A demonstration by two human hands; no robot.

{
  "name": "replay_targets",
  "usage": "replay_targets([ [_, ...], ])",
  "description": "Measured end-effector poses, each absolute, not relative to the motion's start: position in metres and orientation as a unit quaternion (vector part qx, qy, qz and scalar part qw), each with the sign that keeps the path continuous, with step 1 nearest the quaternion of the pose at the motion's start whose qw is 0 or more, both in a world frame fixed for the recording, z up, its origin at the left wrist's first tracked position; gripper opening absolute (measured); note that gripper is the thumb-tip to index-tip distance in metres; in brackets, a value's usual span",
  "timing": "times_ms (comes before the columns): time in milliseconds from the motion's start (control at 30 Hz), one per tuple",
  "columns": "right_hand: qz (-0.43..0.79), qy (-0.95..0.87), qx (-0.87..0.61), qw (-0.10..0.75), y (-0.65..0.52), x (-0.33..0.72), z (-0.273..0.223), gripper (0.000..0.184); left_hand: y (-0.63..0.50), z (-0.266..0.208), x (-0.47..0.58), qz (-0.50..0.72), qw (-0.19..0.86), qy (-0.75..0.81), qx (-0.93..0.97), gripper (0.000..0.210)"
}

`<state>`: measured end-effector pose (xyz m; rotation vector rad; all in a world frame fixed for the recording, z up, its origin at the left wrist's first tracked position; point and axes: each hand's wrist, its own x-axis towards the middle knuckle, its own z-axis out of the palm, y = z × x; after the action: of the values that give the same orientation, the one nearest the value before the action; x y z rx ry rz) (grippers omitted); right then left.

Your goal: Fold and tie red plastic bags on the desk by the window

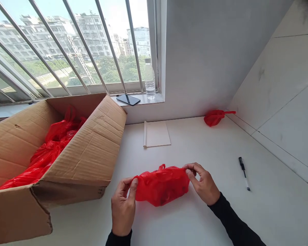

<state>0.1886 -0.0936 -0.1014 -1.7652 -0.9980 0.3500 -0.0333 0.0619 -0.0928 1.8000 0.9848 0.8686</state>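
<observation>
Both hands pinch a crumpled, thin red plastic bag point(162, 184) at opposite ends: the left hand point(123, 208) closes thumb against fingers on the bag's left edge, while the right hand point(204, 182) nips its upper right corner between thumb and fingertips. Stretched between them, the bag sags onto the white tabletop point(195, 222) directly in front of the person.

The film looks very light, soft and limp, likely to slide and bunch under the fingers; edges, corners and the small loop handle poking up along the top edge seem the surest places to hold. It is glossy, translucent and heavily wrinkled, with darker folds at its middle.

To the left an open brown cardboard box point(87, 160) lies tipped on its side, with more red plastic bags point(51, 147) spilling within. A black-and-white pen point(244, 172) lies well apart on the right. Farther back rest a white paper pad point(157, 134) and, near the wall, a knotted red plastic bundle point(215, 117). On the windowsill stand a black smartphone point(128, 99) and a clear plastic water bottle point(149, 79) before the barred window point(66, 48).
</observation>
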Motion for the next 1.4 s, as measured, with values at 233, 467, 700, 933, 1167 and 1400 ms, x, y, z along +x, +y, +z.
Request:
replay_targets([
  [233, 0.163, -0.463, -0.725, 0.484, -0.091, 0.176, -0.088, 0.028, 0.048, -0.076, -0.017, 0.302, 0.307, 0.277, 0.859, 0.036],
  [467, 0.166, -0.401, -0.742, 0.511, -0.098, 0.181, -0.085, 0.026, 0.055, -0.071, -0.022, 0.323, 0.314, 0.371, 0.812, 0.016],
  [700, 0.203, -0.397, -0.747, 0.493, -0.106, 0.175, -0.080, 0.030, 0.038, -0.062, -0.015, 0.278, 0.263, 0.257, 0.887, 0.022],
  [933, 0.193, -0.321, -0.746, 0.550, -0.115, 0.184, -0.073, 0.030, 0.045, -0.056, -0.028, 0.356, 0.388, 0.450, 0.721, 0.027],
  [1167, 0.004, -0.310, -0.745, 0.591, -0.123, 0.155, -0.057, 0.028, 0.023, -0.036, -0.029, 0.346, 0.387, 0.393, 0.759, 0.052],
  [1400, 0.023, -0.615, -0.678, 0.400, -0.110, 0.139, -0.041, 0.036, 0.017, -0.037, -0.025, 0.391, 0.345, 0.290, 0.803, 0.012],
])
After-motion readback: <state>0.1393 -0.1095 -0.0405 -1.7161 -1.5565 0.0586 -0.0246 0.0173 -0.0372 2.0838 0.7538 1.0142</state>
